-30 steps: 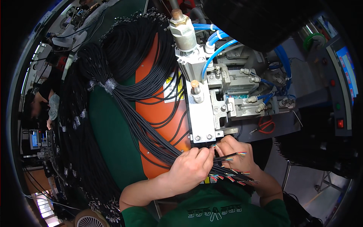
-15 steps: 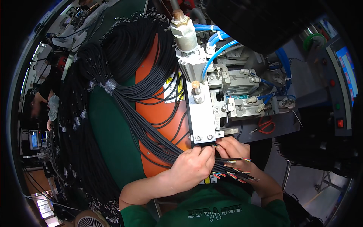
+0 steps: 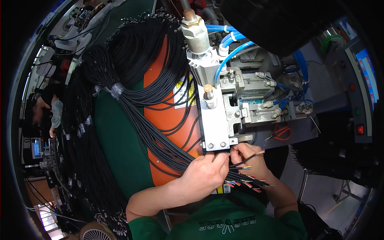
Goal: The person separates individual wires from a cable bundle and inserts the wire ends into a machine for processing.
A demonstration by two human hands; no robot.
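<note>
My left hand [image 3: 205, 173] grips a thick bundle of black cables [image 3: 160, 142] near their stripped ends, where coloured wire tips [image 3: 248, 183] fan out to the right. My right hand [image 3: 249, 157] pinches a single black cable [image 3: 251, 155] whose tip points right, just below the grey metal plate [image 3: 214, 122] of a pneumatic press machine [image 3: 240, 96]. Both hands touch each other under the plate's lower edge.
The cable bundle is taped [image 3: 116, 90] and spreads over an orange panel [image 3: 164, 116] and green surface [image 3: 120, 148]. More black cable loops [image 3: 80, 160] lie left. Blue air hoses [image 3: 230, 44], red scissors [image 3: 282, 131] and a control panel [image 3: 362, 100] stand right. Another person [image 3: 44, 110] works far left.
My right hand has lifted the single cable up from the fanned wire ends toward the plate's lower edge. My left hand stays clamped on the bundle.
</note>
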